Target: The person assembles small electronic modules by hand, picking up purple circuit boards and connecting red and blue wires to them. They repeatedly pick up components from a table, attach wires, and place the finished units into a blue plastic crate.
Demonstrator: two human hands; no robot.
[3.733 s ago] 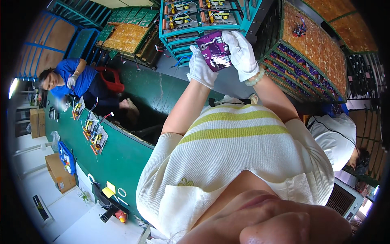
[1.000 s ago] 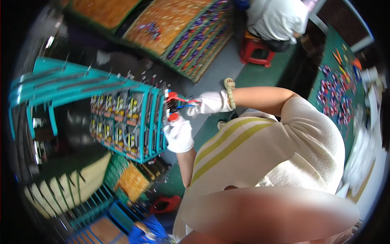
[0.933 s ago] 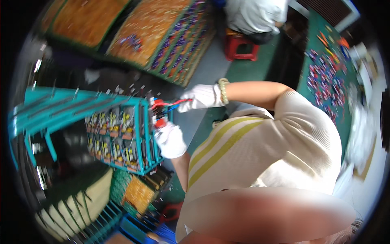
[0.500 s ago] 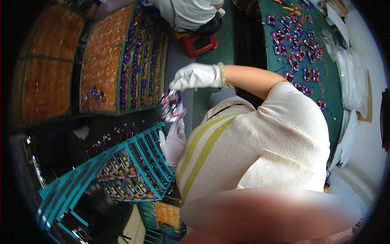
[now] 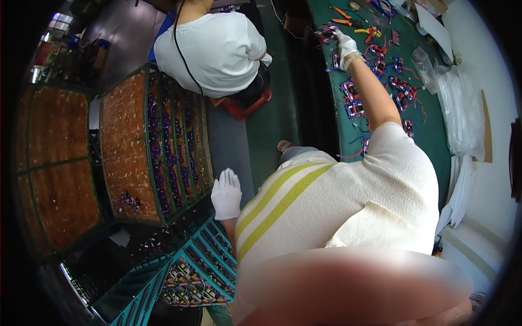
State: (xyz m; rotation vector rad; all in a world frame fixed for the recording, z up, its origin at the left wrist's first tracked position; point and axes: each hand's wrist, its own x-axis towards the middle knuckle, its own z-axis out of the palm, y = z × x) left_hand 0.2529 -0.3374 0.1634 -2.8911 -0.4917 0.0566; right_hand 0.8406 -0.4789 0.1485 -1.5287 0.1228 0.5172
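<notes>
My right hand [image 5: 347, 48], in a white glove, reaches out over the green worktop. Its fingers grip a small circuit board [image 5: 326, 33] with red and dark parts, held above the worktop's far left edge. My left hand [image 5: 226, 195], gloved in white too, is beside my body, fingers stretched out and nothing in it. More boards with red and blue wires [image 5: 353, 100] lie in a cluster below my right arm.
Pliers with orange handles [image 5: 341, 17] and yellow-handled pliers [image 5: 371, 32] lie on the green worktop [image 5: 435, 127]. Clear plastic bags [image 5: 462, 108] are at its right. A co-worker [image 5: 217, 51] sits on a red stool [image 5: 244, 108]. Racked brown boards [image 5: 122, 146] and a teal rack [image 5: 204, 250] stand left.
My right hand has carried the circuit board from the left, near the racks, to the worktop at the upper right. My left hand is now apart from the board. The view has shifted.
</notes>
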